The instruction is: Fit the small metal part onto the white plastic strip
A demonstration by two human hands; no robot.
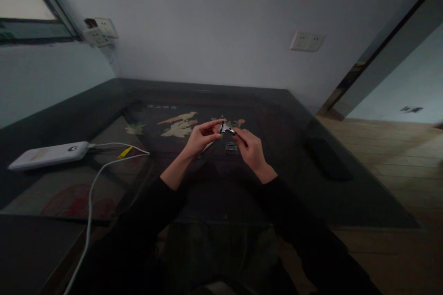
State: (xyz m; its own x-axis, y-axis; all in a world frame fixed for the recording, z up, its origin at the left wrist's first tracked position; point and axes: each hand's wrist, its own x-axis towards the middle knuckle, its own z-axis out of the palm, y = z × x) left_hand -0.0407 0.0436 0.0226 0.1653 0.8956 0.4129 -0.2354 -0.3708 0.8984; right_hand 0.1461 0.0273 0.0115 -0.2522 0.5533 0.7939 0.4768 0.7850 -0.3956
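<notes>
Over the dark table, both of my hands meet around a small razor (229, 130) with a shiny silver neck. My left hand (199, 139) is closed in a pinch on the razor's dark, narrow head (222, 126), fingers above and thumb below. The handle end sits in my right hand (252, 148), whose thumb and fingers wrap it and hide most of it. Just below the hands, a small clear and dark plastic case (231, 148) lies on the table. A thin light-coloured strip is partly visible beside my left thumb.
The dark glossy table (221, 193) bears a bird-and-flower picture (180, 126). At left lies a white power bank (51, 156) with a white cable (90, 203) and yellow tag (125, 152). A dark flat object (327, 159) lies at right. Wall sockets (308, 41) are behind.
</notes>
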